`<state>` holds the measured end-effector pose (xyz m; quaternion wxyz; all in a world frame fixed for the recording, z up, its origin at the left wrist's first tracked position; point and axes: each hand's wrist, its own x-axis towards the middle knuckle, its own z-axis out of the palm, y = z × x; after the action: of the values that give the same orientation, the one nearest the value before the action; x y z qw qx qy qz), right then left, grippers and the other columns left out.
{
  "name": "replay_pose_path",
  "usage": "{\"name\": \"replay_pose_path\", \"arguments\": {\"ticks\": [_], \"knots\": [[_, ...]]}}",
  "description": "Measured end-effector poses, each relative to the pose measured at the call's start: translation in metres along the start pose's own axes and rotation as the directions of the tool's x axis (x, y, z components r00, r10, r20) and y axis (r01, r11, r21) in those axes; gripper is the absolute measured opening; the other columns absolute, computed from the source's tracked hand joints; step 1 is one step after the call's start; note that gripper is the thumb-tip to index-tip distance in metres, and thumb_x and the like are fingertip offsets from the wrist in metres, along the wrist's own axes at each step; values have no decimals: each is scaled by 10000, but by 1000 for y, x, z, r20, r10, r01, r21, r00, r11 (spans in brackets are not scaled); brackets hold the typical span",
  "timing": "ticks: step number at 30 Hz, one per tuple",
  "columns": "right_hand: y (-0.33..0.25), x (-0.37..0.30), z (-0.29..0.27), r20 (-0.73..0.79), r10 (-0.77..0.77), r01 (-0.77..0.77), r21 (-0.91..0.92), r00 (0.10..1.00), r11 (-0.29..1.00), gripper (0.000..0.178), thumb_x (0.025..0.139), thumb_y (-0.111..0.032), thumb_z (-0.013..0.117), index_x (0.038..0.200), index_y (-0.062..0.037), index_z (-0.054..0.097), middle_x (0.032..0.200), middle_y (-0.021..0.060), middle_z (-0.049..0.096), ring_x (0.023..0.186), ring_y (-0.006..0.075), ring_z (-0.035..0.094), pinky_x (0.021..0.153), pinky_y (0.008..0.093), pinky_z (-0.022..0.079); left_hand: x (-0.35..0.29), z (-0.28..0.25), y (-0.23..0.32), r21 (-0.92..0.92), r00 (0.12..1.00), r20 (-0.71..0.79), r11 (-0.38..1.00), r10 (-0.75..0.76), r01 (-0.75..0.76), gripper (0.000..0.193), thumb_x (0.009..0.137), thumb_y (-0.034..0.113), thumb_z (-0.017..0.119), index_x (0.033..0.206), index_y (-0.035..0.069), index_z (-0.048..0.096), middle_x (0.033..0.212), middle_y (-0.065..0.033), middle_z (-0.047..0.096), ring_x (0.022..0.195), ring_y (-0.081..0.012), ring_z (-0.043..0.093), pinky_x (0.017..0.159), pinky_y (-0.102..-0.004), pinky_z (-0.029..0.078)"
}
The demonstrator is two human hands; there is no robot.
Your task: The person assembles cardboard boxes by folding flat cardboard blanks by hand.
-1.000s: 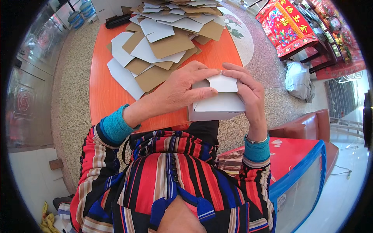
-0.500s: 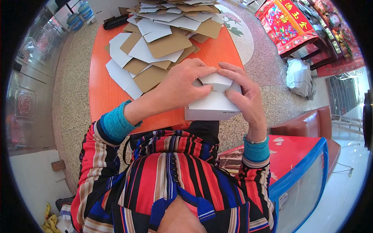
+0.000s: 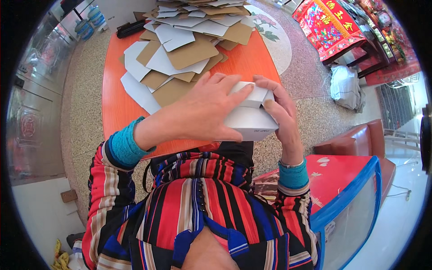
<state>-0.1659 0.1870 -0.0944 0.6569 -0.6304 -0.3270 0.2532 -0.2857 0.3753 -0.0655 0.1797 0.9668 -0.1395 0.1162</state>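
Note:
A small white cardboard box (image 3: 249, 119) is held between my hands at the front right of the orange table. Its top flap (image 3: 253, 95) is folded partway over and stands a little raised. My left hand (image 3: 204, 105) wraps the box's left side, thumb low near the front wall and a fingertip on the flap. At the right side my right hand (image 3: 283, 112) grips the box, thumb at the flap's corner and fingers round the far edge. The box's left wall is hidden behind my left hand.
A heap of flat white and brown cardboard pieces (image 3: 191, 51) covers much of the orange table (image 3: 114, 90). Near its far left lies a black object (image 3: 130, 29). To my right are a blue-edged red surface (image 3: 333, 175) and a brown leather seat (image 3: 353, 139).
My left thumb has moved off the flap, down toward the box's near side, and a left finger now rests on the flap. The right thumb has shifted up toward the flap's corner.

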Motion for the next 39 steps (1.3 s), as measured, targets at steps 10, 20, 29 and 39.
{"name": "replay_pose_path", "arguments": {"ticks": [10,20,29,39], "knots": [[33,-12,0,43,80,-75,-108,996,991,1131,535,-116,848,1501,-48,263,1431,175,435,1282,298,444,1094,374,326,-7,29,-18,-138,1000,21,990,-22,25,720,706,377,731,1286,13,511,1194,-217,510,1032,-355,484,879,-407,440],[0,-25,-4,78,-98,109,-154,992,982,1115,513,-118,863,1468,-10,297,1400,170,449,1246,319,469,1078,382,353,-13,-3,4,-388,972,-225,921,-67,-27,865,658,256,791,1381,-23,406,1297,-194,466,1138,-344,462,973,-387,401],[5,0,-2,150,-337,361,-557,930,748,1036,533,-105,852,1422,6,333,1344,176,466,1197,329,488,1054,394,376,-1,18,-9,-109,965,-262,993,11,-41,837,617,237,785,1316,-56,430,1248,-195,488,1064,-336,483,956,-395,405],[62,-8,-10,37,-84,91,-429,996,899,1050,554,-74,835,1451,13,295,1383,201,433,1248,332,463,1071,398,375,13,30,-25,-78,968,-252,997,-3,-17,793,581,310,772,1232,-53,500,1085,-173,552,966,-316,520,907,-384,408]]}}
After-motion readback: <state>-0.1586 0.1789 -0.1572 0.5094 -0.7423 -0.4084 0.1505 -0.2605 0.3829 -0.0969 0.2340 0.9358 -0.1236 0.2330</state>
